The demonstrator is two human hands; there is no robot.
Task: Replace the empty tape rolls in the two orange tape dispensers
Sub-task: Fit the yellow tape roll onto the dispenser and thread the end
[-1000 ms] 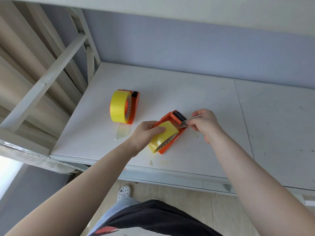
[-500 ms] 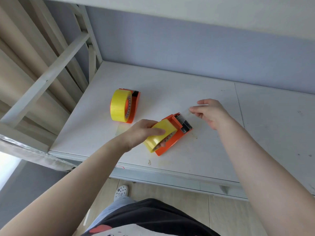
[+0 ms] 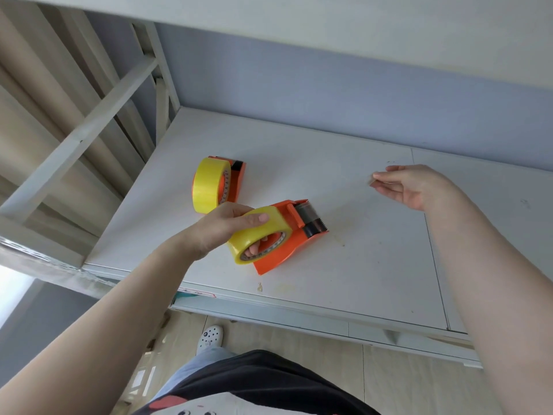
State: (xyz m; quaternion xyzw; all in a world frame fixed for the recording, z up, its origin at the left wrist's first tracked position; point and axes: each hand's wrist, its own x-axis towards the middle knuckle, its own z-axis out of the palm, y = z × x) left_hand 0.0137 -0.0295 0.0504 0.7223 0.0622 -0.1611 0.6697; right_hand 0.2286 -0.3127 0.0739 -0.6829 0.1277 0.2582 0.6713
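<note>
Orange tape dispenser [image 3: 291,247] near the middle of the white tabletop [image 3: 344,163] carries a yellow tape roll [image 3: 260,232], and it is tilted, with its front end and black roller pointing to the right. The left hand [image 3: 223,227] grips this roll: the thumb lies across the outer yellow face, and at least one finger is curled into the hole of the core, where a fingertip shows through. The lower edge of the dispenser is close to the tabletop, but I cannot tell if it touches the surface or is lifted a little.

The right hand [image 3: 416,185] is raised over the tabletop, well apart from the dispenser, on the right side. Its thumb and fingertips are pressed together at the left end of the hand, and they pinch a thin, nearly transparent strip of tape [image 3: 372,181]. The strip is very faint, so I cannot tell how far it runs toward the dispenser. The other fingers are only slightly bent, with the palm turned partly up.

A second orange tape dispenser [image 3: 235,181] stands behind the left hand, farther back on the tabletop, and it holds a second yellow tape roll [image 3: 209,185]. Neither hand touches it.

Below the front edge of the tabletop there is a pale wooden floor [image 3: 329,354] and a white clog shoe [image 3: 210,336].
</note>
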